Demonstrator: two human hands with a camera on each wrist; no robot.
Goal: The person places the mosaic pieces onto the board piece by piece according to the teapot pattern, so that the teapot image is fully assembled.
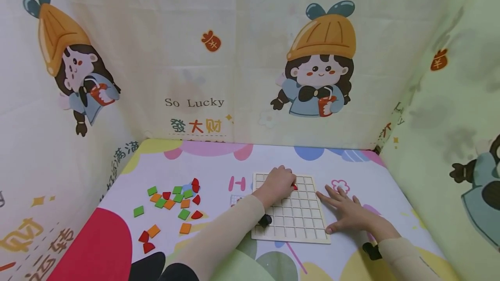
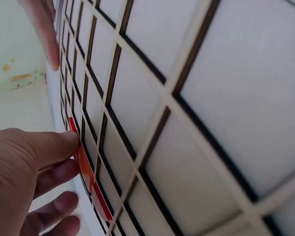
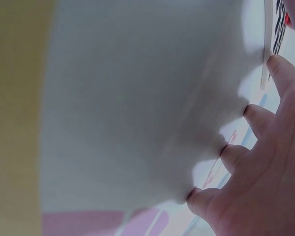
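Note:
A pale wooden grid board (image 1: 298,220) lies on the table. My left hand (image 1: 278,185) reaches over its far part, and in the left wrist view its thumb and curled fingers pinch at a red fan-shaped piece (image 2: 72,124). Beside that, an orange square (image 2: 84,169) and another red piece (image 2: 102,202) sit at the grid's far edge. My right hand (image 1: 349,211) is spread with straight fingers, its thumb and index fingertip at the board's right edge. In the right wrist view the fingertips (image 3: 201,199) rest on the table.
Left of the board lie scattered loose pieces: green squares (image 1: 138,211), orange squares (image 1: 185,228) and red fan shapes (image 1: 197,215). Printed cloth walls (image 1: 250,77) enclose the back and sides of the patterned table (image 1: 218,164).

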